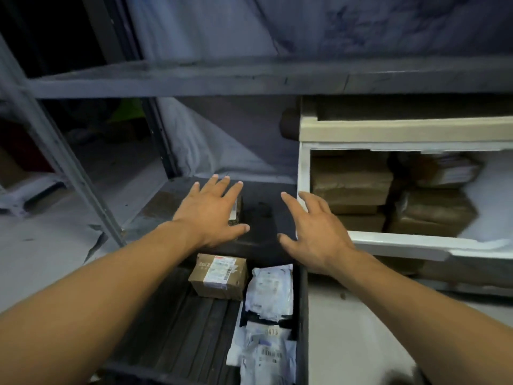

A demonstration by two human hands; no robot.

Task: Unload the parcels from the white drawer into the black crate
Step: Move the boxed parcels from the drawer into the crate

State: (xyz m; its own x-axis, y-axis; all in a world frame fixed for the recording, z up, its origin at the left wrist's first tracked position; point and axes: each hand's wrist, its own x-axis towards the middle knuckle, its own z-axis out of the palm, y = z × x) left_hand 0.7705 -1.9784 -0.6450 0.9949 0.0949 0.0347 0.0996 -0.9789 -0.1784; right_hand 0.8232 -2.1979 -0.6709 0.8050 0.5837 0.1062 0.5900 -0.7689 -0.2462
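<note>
Head view: both hands are being held spread, fingers apart, nothing gripped. The left hand [212, 211] is being kept over a small box [236, 212]; contact cannot be told. The right hand [313, 229] is being held beside the white drawer [304, 168], where brown parcels [351, 177] are being kept. A cardboard box [218, 276] and crinkled white mailers [270, 291] are lying in the ribbed black crate [177, 315].

The white drawer [399, 240] stands pulled open at 3 o'clock, packed with brown taped parcels [351, 180] stacked in rows. The black crate [303, 315] lies at 6 o'clock, holding a labelled cardboard box [218, 276] at its far end and white plastic mailers [270, 293] along its right wall.
</note>
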